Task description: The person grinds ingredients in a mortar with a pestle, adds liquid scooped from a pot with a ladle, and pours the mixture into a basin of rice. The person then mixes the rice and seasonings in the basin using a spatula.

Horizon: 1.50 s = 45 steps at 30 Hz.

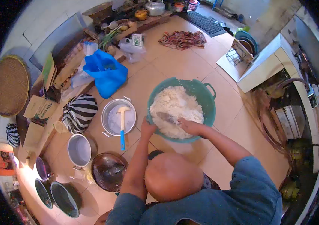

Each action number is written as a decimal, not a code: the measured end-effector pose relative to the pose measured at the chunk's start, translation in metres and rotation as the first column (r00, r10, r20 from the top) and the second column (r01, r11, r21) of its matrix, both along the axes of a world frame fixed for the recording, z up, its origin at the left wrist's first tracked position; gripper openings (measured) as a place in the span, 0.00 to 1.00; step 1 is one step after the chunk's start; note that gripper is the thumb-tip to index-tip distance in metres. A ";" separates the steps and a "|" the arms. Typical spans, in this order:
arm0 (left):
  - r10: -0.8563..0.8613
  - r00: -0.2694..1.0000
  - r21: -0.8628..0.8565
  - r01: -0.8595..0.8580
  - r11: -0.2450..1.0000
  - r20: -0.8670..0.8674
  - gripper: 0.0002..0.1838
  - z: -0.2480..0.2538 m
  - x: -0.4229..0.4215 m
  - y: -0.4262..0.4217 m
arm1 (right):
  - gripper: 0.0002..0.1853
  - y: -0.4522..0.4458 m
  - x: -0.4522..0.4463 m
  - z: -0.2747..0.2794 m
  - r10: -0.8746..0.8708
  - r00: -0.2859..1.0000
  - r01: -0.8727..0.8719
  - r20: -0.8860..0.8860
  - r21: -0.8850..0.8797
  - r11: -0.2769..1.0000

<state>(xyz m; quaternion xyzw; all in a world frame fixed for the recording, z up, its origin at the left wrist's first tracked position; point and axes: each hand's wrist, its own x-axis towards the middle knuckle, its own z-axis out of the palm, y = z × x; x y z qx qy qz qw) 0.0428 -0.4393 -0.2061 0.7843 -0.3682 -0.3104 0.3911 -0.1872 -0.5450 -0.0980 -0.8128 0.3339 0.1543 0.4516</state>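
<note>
A green plastic basin (210, 112) stands on the tiled floor before me, holding a heap of white, crumbly, grated-looking food (178, 98). My left hand (148, 127) grips the basin's near left rim. Inside the basin, my right hand (190, 127) is closed round the end of a greyish spoon-like tool (165, 117), whose broad end lies against the white heap. Its handle is mostly hidden by my fingers. Left of the basin sits a metal pot (107, 112) with pale contents, and a spatula with a cream head and blue handle (122, 129) rests across it.
A blue plastic bag (107, 75), a zebra-striped bundle (80, 113), another metal pot (80, 150) and a dark wok (108, 171) stand at the left. A patterned cloth (182, 39) lies farther off. On the right are a white cabinet (264, 63) and hoses (262, 125).
</note>
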 end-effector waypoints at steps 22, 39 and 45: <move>0.012 0.999 -0.043 -0.010 0.999 0.035 0.29 -0.013 0.004 0.003 | 0.18 -0.037 0.008 -0.025 -0.760 0.648 0.478 -0.043 0.800 0.362; 0.110 0.994 -0.025 -0.110 0.994 0.015 0.26 0.002 -0.007 0.001 | 0.23 -0.008 -0.021 -0.015 -0.221 0.961 0.197 -0.165 -0.151 0.969; 0.105 0.993 -0.095 -0.109 0.989 -0.052 0.26 -0.018 -0.002 0.002 | 0.24 0.022 -0.086 -0.003 -0.001 0.999 0.006 0.032 -0.169 0.986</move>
